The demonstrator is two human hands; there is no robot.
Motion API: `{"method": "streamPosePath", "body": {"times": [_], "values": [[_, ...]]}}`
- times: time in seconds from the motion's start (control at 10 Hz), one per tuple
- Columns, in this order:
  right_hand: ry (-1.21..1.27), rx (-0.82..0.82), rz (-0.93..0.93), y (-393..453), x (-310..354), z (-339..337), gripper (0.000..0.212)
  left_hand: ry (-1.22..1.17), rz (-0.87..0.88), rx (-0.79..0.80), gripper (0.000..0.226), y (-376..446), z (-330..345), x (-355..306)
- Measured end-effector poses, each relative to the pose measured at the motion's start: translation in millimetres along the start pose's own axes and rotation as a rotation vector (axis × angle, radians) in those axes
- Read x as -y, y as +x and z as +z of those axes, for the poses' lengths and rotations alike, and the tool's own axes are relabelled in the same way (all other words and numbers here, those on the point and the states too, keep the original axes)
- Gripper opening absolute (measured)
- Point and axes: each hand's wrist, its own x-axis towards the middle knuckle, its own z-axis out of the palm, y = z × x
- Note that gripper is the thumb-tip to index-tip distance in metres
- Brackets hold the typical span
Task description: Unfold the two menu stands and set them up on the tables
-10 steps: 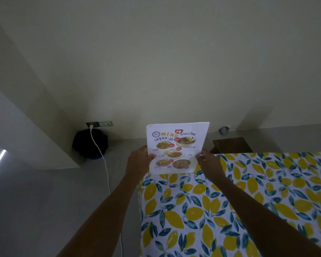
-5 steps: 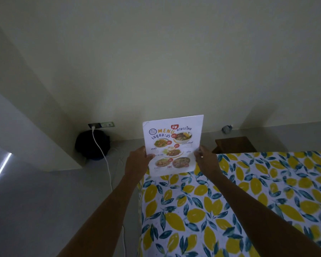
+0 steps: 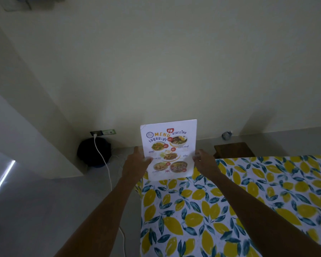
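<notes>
The menu stand (image 3: 168, 150), at frame centre above the lemon-print table's (image 3: 230, 210) far-left corner, is being gripped upright at both side edges by the left hand (image 3: 136, 164) and right hand (image 3: 205, 162), needing level lowering.

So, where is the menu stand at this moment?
Head view, centre: the menu stand is upright at the table's far left corner, between the left hand and right hand.
</notes>
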Motion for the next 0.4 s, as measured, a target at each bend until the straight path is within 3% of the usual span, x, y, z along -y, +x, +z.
{"method": "streamPosePath", "body": {"times": [0.2, 0.3, 0.4], "values": [[0.036, 0.053, 0.068, -0.8, 1.7, -12.4, 0.021, 0.059, 0.065, -0.028, 0.043, -3.1, -3.5, -10.8], [0.011, 0.056, 0.011, -8.7, 3.0, -23.7, 0.028, 0.069, 0.080, -0.043, 0.049, -5.3, -1.4, -12.0], [0.056, 0.070, 0.101, -17.3, 2.6, -31.7, 0.029, 0.097, 0.068, -0.047, 0.054, -10.7, 2.2, -8.8]]}}
